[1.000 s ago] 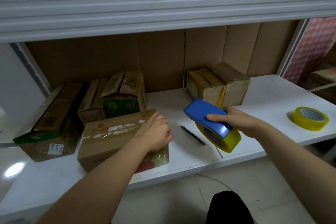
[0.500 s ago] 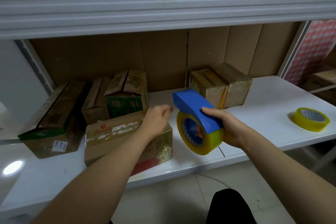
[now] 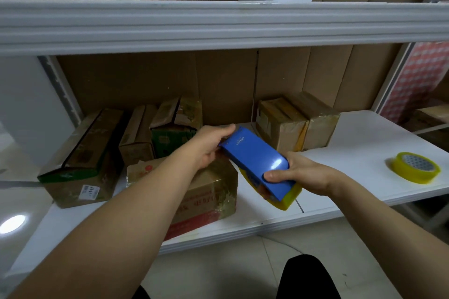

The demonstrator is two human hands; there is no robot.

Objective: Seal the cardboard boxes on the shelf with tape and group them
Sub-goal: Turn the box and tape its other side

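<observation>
Right hand (image 3: 305,175): wraps the rear of the blue tape dispenser (image 3: 257,160).
Left hand (image 3: 211,144): pinches the dispenser's front tip; whether on a tape end, cannot tell.
Dispenser axis: front tip far-left, rear near-right.
Target box (image 3: 206,192): on the shelf (image 3: 364,150), directly below the tip, nearer the left hand.
</observation>
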